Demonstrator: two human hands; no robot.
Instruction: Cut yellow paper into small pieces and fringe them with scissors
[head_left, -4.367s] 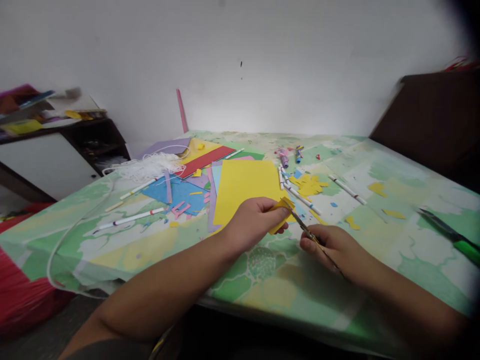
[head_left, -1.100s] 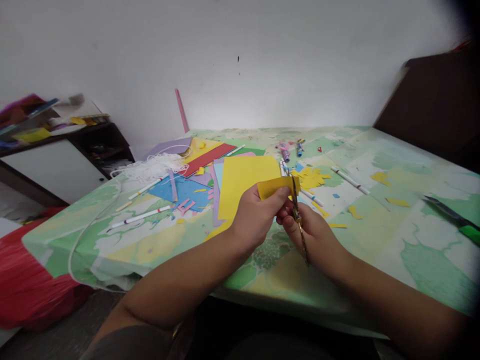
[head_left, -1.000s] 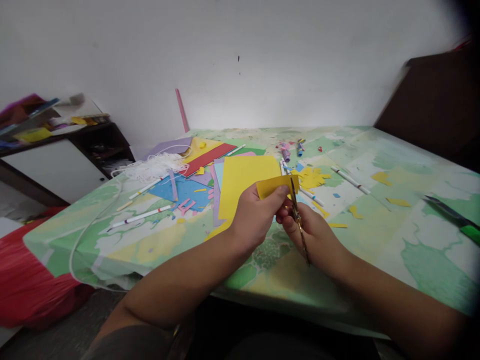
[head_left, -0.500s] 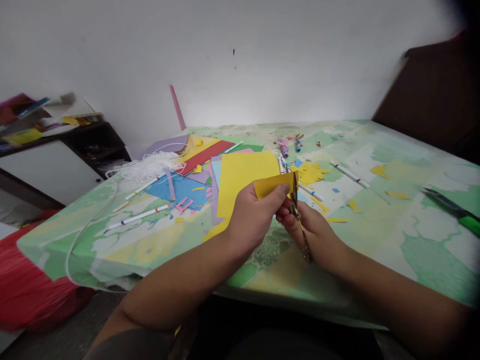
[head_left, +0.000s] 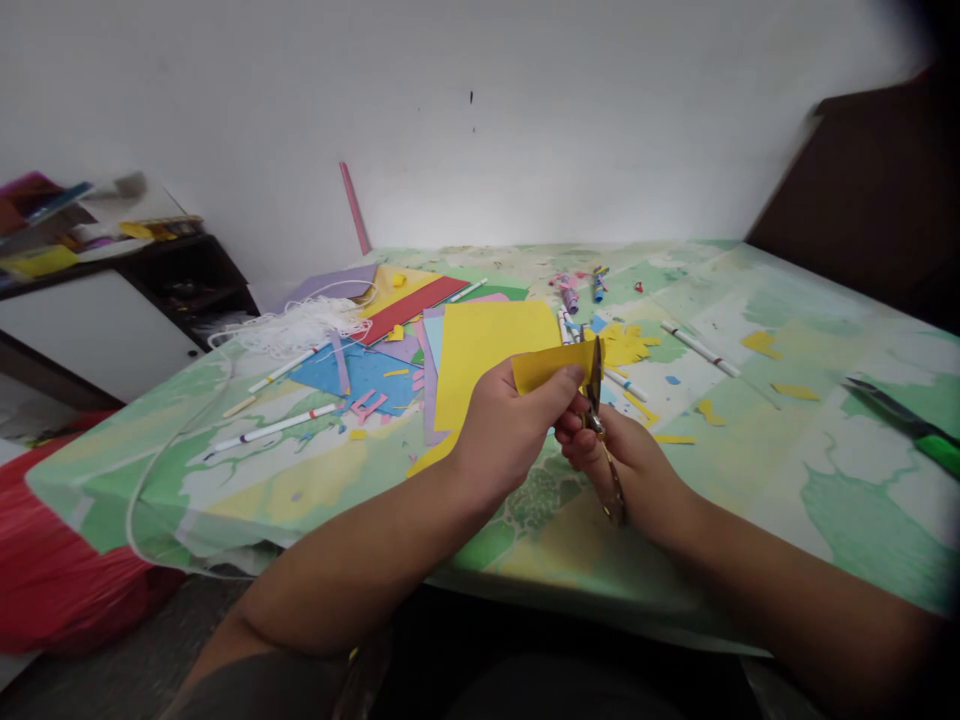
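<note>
A narrow, smooth yellow strip (head_left: 547, 368) is being pinched between the thumb and fingers of the left hand (head_left: 502, 430), in front of the right-hand part of the large flat yellow sheet (head_left: 491, 340). Thin metal scissors (head_left: 592, 422) are being gripped in the curled fingers of the right hand (head_left: 630, 460), just right of that sheet, their blades being held across the strip's end. To the sheet's left, a blue sheet (head_left: 364, 370) is being partly covered by slim pink scraps (head_left: 368, 408); farther left, tangled white cord (head_left: 300, 330) is being noted. To its right, a fringed yellow cut-out (head_left: 626, 345) is being observed near slender white-barrelled pens (head_left: 626, 386). Everything is being supported by a green-blotched cloth (head_left: 712, 540).
</note>
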